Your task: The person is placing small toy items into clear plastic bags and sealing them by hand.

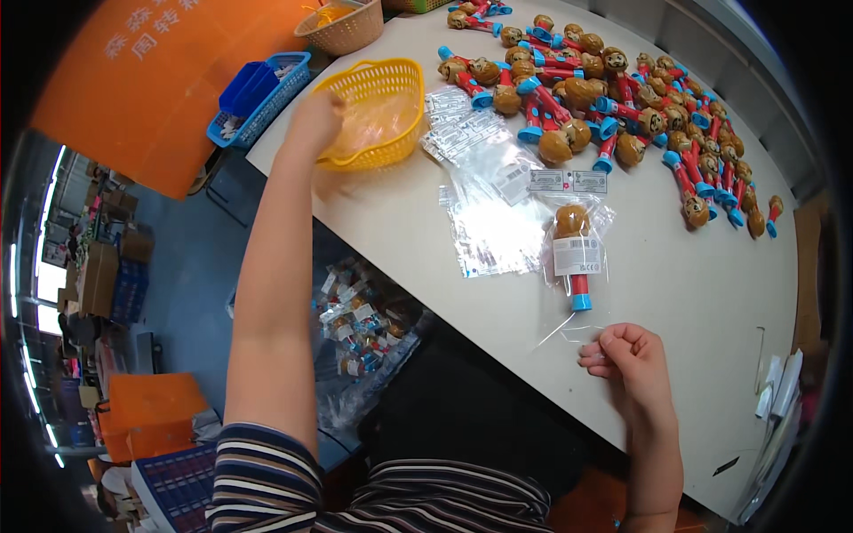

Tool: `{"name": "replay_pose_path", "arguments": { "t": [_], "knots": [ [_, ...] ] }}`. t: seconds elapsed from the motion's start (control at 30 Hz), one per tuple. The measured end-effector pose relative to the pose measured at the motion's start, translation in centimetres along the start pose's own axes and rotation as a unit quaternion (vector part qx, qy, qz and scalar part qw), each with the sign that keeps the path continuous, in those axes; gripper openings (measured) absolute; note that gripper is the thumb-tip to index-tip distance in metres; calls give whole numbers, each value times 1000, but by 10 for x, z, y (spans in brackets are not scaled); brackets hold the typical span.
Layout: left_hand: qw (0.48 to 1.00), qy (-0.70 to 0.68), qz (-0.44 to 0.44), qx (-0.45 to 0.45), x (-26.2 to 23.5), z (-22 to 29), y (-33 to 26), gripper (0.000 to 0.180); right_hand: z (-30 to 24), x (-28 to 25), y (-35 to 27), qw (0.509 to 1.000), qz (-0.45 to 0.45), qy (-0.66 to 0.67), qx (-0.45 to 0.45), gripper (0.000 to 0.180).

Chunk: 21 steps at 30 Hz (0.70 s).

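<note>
My left hand [314,124] reaches over the near-left rim of a yellow plastic basket [414,115], in which clear film shows. Its fingers are blurred and partly hidden, so what they hold cannot be told. On the table lies a clear bag [601,222] with a stick-shaped toy [571,219] inside, brown-headed, red-handled and blue-based, with a white label across it. My right hand [633,360] is beside the bag's near end, thumb and forefinger closed; thin clear edges run close to the fingertips, but what they pinch is unclear. Left of the bagged toy are flat clear bags [484,195], overlapping.
Many loose toys [569,89] pile across the table's far and right side. A tan basket [342,31] and a blue basket [258,98] stand at the far left. Below the table edge, a large clear sack [364,338] holds bagged toys. White strips [782,391] lie at right.
</note>
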<state>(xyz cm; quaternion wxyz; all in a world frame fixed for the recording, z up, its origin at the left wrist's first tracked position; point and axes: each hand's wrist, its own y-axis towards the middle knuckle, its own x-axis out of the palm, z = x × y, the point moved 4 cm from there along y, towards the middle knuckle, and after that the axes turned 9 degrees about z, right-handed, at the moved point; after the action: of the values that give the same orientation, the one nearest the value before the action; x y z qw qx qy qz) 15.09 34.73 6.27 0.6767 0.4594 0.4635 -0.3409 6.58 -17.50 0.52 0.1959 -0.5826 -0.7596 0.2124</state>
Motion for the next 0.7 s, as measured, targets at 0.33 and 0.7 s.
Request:
{"name": "replay_pose_path", "arguments": {
  "t": [0.33,0.7],
  "knots": [
    [974,-115,191,30,-55,23,-23,19,-1,2,0,1000,18,-16,-14,15],
    [876,52,436,199,-61,108,-92,18,4,-8,-6,998,51,-25,-4,18]
  ]
}}
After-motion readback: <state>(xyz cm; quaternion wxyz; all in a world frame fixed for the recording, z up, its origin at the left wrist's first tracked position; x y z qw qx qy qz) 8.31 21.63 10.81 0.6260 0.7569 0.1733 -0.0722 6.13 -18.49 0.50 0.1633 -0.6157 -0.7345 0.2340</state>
